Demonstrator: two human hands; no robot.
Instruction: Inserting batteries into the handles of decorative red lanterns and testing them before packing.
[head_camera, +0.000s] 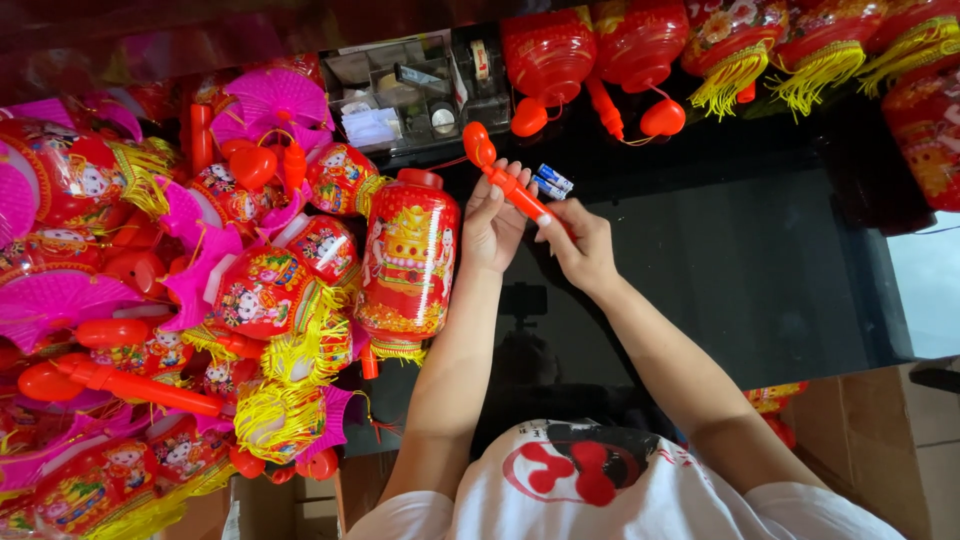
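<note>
Shirt (590, 480): white, at 6 o'clock.
Left hand (492, 225): fingers curled, pinching the orange handle (510, 183).
Right hand (580, 245): pinching its lower end.
Handle: 12 o'clock, above the black table (760, 260) — likely light, stiff plastic, slippery; take mid-shaft.

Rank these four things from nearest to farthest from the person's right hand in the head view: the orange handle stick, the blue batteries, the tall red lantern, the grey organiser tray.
1. Orange handle stick: held in the right hand itself.
2. Blue batteries: on the black table, just above the hand.
3. Tall red lantern: beyond the left hand, to the left.
4. Grey organiser tray: top, at the table's far edge.
</note>
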